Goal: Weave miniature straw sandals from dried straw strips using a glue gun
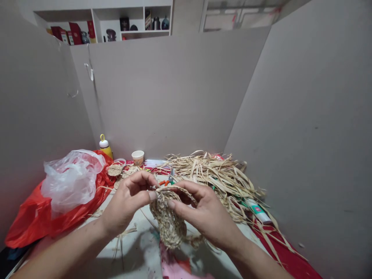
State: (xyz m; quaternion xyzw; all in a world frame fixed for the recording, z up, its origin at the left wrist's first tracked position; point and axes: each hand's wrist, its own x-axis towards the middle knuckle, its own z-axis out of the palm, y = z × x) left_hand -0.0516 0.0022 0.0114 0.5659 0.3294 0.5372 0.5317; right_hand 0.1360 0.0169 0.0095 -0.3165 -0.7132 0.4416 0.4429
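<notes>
A small woven straw piece [168,223], shaped like a little slipper or pouch, hangs between my hands over the table. My left hand [130,199] pinches its upper left edge with thumb and forefinger. Across the top right edge, my right hand [200,211] grips the piece, its thumb on the near face and its fingers behind. A braided strip loops over by the right fingers. Behind the hands lie scissors [171,177] with orange handles, partly hidden by them.
Dry straw strips [203,170] are heaped at the back right, beside a white-and-green tube [258,210]. Red and clear plastic bags [72,178] fill the left. Farther back stand a yellow bottle [105,146], a paper cup [138,158] and woven pieces [115,169]. Grey partitions [168,97] enclose the table.
</notes>
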